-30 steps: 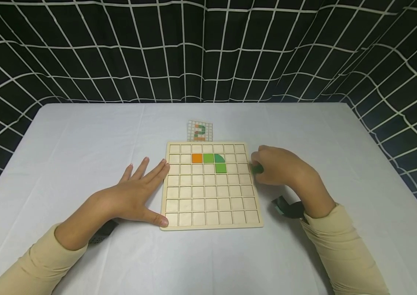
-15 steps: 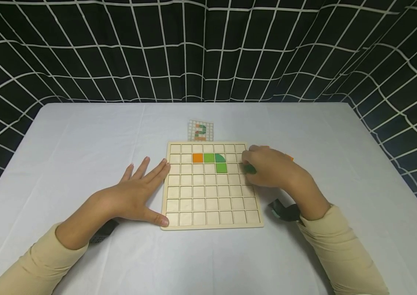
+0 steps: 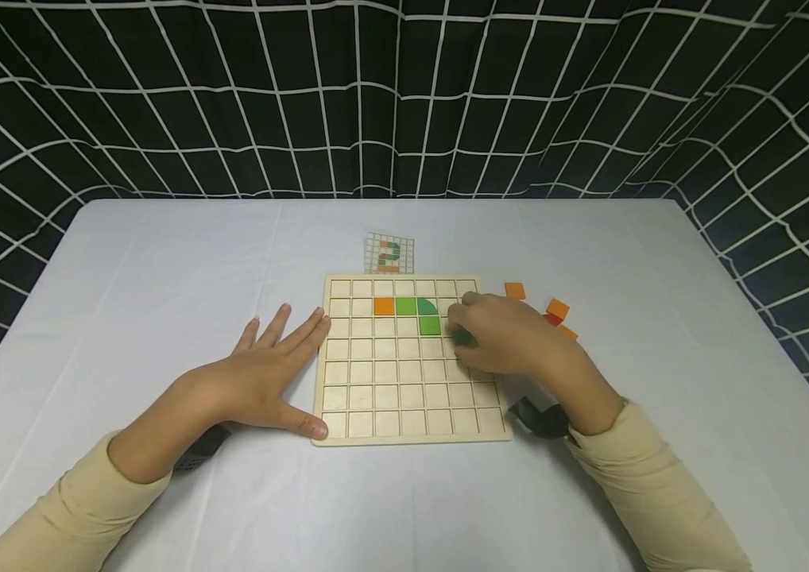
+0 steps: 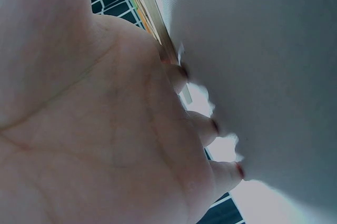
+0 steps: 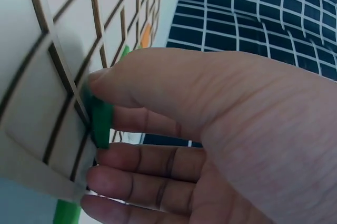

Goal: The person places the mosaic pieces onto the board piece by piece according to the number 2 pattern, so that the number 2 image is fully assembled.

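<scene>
A wooden grid board [image 3: 383, 397] lies on the table. One orange square tile [image 3: 384, 307], a light green square tile [image 3: 406, 307] and a dark green quarter-circle tile [image 3: 427, 307] sit side by side in its second row; another light green tile [image 3: 430, 326] is just below the quarter-circle. My left hand [image 3: 254, 389] rests along the board's left side, fingers spread, thumb on the lower left corner. Over the board's right columns, my right hand [image 3: 508, 334] pinches a dark green tile [image 5: 101, 123] between thumb and fingers; its full outline is partly hidden.
A pattern card [image 3: 389, 254] with a coloured figure lies behind the board. Right of the board are loose orange tiles [image 3: 515, 291] and a red tile [image 3: 553, 319], partly behind the right hand. A green piece [image 5: 67, 212] shows beyond the board's edge in the right wrist view.
My right hand has moved left from beside the board to over its right columns, carrying the dark green tile. Loose orange and red tiles have come into view behind it. The left hand stays put.
</scene>
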The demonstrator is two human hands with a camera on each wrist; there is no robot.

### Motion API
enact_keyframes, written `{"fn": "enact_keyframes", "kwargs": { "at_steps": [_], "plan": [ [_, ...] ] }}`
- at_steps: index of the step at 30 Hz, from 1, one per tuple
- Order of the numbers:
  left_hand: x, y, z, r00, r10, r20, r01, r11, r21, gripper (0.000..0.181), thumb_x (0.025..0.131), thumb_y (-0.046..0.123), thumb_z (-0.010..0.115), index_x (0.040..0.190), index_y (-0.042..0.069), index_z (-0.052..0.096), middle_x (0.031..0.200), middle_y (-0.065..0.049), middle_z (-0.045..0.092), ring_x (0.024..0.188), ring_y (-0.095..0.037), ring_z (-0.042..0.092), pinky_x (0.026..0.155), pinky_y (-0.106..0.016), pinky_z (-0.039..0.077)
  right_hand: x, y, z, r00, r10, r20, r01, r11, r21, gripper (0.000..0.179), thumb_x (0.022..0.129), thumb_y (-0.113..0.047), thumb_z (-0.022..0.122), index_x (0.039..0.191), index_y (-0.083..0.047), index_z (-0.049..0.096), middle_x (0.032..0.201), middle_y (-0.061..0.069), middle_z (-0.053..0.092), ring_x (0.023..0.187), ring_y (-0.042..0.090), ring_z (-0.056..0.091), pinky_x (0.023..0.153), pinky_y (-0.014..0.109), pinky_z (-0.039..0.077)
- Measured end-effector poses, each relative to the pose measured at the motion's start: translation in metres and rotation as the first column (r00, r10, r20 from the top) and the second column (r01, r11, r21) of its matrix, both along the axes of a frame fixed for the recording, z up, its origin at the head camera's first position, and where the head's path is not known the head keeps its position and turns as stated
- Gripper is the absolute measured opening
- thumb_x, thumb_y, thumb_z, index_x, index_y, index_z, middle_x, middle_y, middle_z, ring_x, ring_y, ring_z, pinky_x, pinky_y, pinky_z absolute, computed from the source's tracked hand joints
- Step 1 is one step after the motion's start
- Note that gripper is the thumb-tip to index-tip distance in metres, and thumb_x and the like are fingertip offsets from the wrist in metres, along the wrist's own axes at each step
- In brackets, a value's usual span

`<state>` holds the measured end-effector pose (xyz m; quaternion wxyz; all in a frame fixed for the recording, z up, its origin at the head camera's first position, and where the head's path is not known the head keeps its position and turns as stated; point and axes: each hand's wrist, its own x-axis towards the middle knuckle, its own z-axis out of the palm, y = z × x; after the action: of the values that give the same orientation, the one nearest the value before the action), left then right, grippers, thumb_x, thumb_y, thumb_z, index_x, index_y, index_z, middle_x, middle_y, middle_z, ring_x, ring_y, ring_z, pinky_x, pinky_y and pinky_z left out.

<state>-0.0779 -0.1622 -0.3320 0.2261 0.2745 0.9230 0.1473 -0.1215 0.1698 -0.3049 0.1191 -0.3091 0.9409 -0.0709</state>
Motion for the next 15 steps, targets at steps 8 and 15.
{"fn": "enact_keyframes", "kwargs": {
  "at_steps": [8,15],
  "plan": [
    [0.0,0.0,0.0,1.0,-0.005,-0.005,0.005,1.0,0.003,0.137,0.067,0.086,0.064,0.162,0.01,0.002,0.168,-0.006,-0.004,0.148,-0.044,-0.013,0.11,-0.071,-0.005,0.004,-0.009,-0.006,0.996,0.057,-0.066,-0.061,0.997,-0.057,0.009,0.084,-0.012,0.071,0.088,-0.011,0.064,0.078,-0.002,0.05,0.068,0.017,0.048,0.054,0.029,0.04],
    [-0.001,0.0,0.0,1.0,0.001,-0.003,-0.001,1.0,0.0,0.137,0.066,0.086,0.064,0.162,0.01,0.001,0.168,-0.006,-0.004,0.149,-0.044,-0.013,0.111,-0.07,-0.005,0.006,-0.017,-0.008,0.994,0.066,-0.09,-0.071,0.996,-0.057,0.012,0.085,-0.016,0.075,0.093,-0.01,0.067,0.077,-0.002,0.05,0.066,0.015,0.047,0.054,0.028,0.041]
  ]
}}
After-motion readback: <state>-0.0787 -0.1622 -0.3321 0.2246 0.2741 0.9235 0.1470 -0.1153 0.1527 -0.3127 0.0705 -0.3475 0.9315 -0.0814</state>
